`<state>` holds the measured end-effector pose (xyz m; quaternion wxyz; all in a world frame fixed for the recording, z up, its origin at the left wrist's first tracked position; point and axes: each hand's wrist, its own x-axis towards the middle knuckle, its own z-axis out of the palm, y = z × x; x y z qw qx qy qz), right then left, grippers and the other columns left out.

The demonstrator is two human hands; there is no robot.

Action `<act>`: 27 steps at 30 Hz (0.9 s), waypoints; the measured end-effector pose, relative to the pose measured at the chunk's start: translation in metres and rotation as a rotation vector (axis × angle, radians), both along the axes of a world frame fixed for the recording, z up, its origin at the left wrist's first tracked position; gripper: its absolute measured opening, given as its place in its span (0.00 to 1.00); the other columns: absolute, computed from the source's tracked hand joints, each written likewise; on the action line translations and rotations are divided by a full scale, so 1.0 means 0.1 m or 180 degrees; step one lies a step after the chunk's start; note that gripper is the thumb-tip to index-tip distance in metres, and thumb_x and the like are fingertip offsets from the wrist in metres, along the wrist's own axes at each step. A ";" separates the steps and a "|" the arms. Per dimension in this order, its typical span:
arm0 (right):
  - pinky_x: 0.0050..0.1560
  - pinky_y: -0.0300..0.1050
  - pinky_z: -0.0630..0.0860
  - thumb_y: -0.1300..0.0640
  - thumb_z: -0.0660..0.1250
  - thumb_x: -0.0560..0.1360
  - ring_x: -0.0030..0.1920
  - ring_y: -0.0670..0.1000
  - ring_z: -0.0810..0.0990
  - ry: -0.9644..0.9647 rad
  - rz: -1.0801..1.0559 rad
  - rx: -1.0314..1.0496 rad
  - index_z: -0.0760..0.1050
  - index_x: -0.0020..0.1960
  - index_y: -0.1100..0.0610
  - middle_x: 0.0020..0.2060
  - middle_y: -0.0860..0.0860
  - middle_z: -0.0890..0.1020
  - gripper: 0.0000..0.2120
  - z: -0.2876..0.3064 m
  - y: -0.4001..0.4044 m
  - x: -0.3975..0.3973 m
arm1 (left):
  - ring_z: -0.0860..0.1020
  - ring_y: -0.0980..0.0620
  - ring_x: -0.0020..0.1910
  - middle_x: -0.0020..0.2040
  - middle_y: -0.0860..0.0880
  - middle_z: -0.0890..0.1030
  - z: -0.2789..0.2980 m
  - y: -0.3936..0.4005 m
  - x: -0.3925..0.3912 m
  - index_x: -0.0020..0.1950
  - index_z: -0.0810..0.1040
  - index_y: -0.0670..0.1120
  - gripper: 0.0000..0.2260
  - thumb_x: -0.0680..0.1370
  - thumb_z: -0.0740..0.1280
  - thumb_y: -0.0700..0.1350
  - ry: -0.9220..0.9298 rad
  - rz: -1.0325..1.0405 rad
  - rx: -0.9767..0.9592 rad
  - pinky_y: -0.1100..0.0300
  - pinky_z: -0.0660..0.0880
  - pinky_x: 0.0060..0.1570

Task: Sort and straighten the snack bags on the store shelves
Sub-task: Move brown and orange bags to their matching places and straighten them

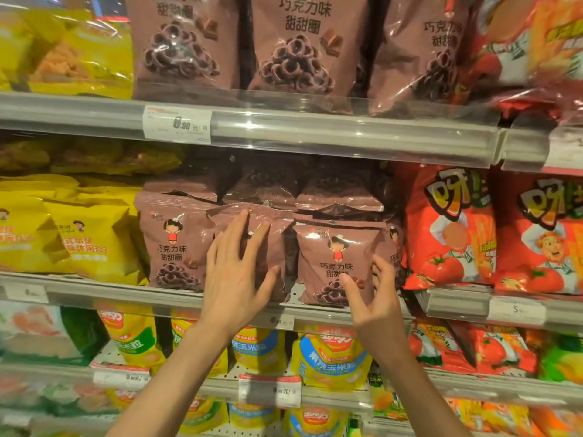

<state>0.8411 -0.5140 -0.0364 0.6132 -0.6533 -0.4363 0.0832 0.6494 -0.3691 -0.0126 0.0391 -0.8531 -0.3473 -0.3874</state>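
Three brown chocolate-ring snack bags stand side by side on the middle shelf (126, 290). My left hand (235, 269) lies flat with spread, straight fingers on the front of the middle brown bag (277, 228), which is turned sideways. My right hand (373, 298) holds the right brown bag (334, 250) near its lower right corner, thumb on the front and fingers curled round its right edge. The left brown bag (173, 244) stands upright, untouched. More brown bags lie stacked behind these.
Yellow bags (79, 234) fill the shelf to the left, red tomato bags (454, 228) to the right. Larger brown bags (299, 42) stand on the shelf above, behind a clear rail (347, 134). Yellow-blue corn snack bags (328, 357) sit on the shelf below.
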 end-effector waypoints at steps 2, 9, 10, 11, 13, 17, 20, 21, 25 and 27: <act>0.65 0.58 0.76 0.50 0.70 0.79 0.63 0.48 0.80 0.0084 -0.0018 0.0000 0.66 0.71 0.48 0.61 0.48 0.80 0.23 0.00 0.00 -0.01 | 0.63 0.38 0.78 0.82 0.41 0.58 0.02 0.00 0.02 0.79 0.65 0.49 0.32 0.76 0.69 0.54 0.0028 0.0042 -0.0054 0.37 0.64 0.73; 0.75 0.55 0.68 0.50 0.68 0.80 0.69 0.41 0.72 0.0383 0.0160 -0.0053 0.65 0.66 0.37 0.66 0.40 0.73 0.19 0.01 -0.07 0.04 | 0.62 0.39 0.78 0.82 0.43 0.58 0.06 0.02 0.04 0.79 0.63 0.51 0.33 0.76 0.70 0.55 0.0127 0.0167 -0.0192 0.40 0.62 0.75; 0.75 0.55 0.68 0.51 0.68 0.80 0.69 0.42 0.72 0.0404 0.0155 -0.0063 0.65 0.66 0.37 0.66 0.40 0.73 0.19 0.02 -0.08 0.04 | 0.62 0.39 0.78 0.82 0.43 0.58 0.07 0.02 0.04 0.79 0.63 0.51 0.33 0.76 0.69 0.56 0.0131 0.0174 -0.0205 0.40 0.61 0.76; 0.74 0.56 0.69 0.51 0.68 0.80 0.70 0.44 0.73 0.0404 0.0138 -0.0079 0.64 0.66 0.36 0.65 0.41 0.74 0.20 0.02 -0.09 0.05 | 0.62 0.39 0.78 0.82 0.43 0.58 0.08 0.02 0.05 0.79 0.63 0.51 0.33 0.76 0.68 0.56 0.0133 0.0185 -0.0220 0.40 0.61 0.76; 0.73 0.56 0.70 0.49 0.68 0.80 0.69 0.46 0.75 0.0354 0.0129 -0.0160 0.64 0.65 0.32 0.65 0.42 0.75 0.20 0.03 -0.08 0.04 | 0.61 0.39 0.79 0.82 0.43 0.58 0.09 0.02 0.05 0.79 0.63 0.51 0.33 0.75 0.66 0.57 0.0133 0.0162 -0.0269 0.40 0.60 0.76; 0.73 0.51 0.68 0.43 0.62 0.81 0.71 0.51 0.73 0.0023 0.0057 -0.0706 0.61 0.73 0.39 0.70 0.48 0.75 0.22 0.10 0.05 -0.04 | 0.56 0.42 0.81 0.83 0.44 0.55 0.04 -0.01 0.03 0.81 0.60 0.50 0.36 0.75 0.62 0.58 -0.0018 -0.0220 -0.0355 0.37 0.56 0.78; 0.73 0.46 0.64 0.43 0.59 0.83 0.75 0.54 0.68 -0.0289 -0.0126 -0.1101 0.60 0.79 0.51 0.76 0.52 0.70 0.27 0.19 0.12 -0.08 | 0.56 0.43 0.82 0.83 0.43 0.55 0.07 -0.05 0.02 0.82 0.57 0.44 0.37 0.76 0.65 0.56 -0.0335 -0.0362 -0.0208 0.37 0.59 0.77; 0.73 0.46 0.64 0.43 0.59 0.83 0.75 0.53 0.68 -0.0374 -0.0181 -0.1162 0.61 0.79 0.52 0.76 0.52 0.70 0.28 0.23 0.10 -0.08 | 0.57 0.42 0.81 0.83 0.42 0.56 0.10 -0.08 0.03 0.81 0.58 0.43 0.36 0.77 0.66 0.54 -0.0336 -0.0359 -0.0026 0.37 0.59 0.76; 0.70 0.48 0.70 0.43 0.62 0.81 0.69 0.52 0.75 -0.0805 -0.0430 -0.1178 0.68 0.75 0.54 0.70 0.52 0.76 0.27 0.27 0.03 -0.04 | 0.59 0.38 0.80 0.82 0.39 0.58 0.13 -0.22 0.24 0.80 0.66 0.47 0.33 0.78 0.71 0.55 0.0058 -0.0435 0.0693 0.36 0.59 0.75; 0.66 0.51 0.75 0.44 0.64 0.81 0.61 0.51 0.79 -0.0995 -0.0649 -0.0939 0.71 0.73 0.53 0.65 0.50 0.78 0.24 0.25 -0.03 -0.01 | 0.58 0.38 0.81 0.82 0.40 0.57 0.12 -0.27 0.37 0.80 0.66 0.50 0.33 0.78 0.70 0.58 0.0199 -0.0485 0.0781 0.36 0.60 0.75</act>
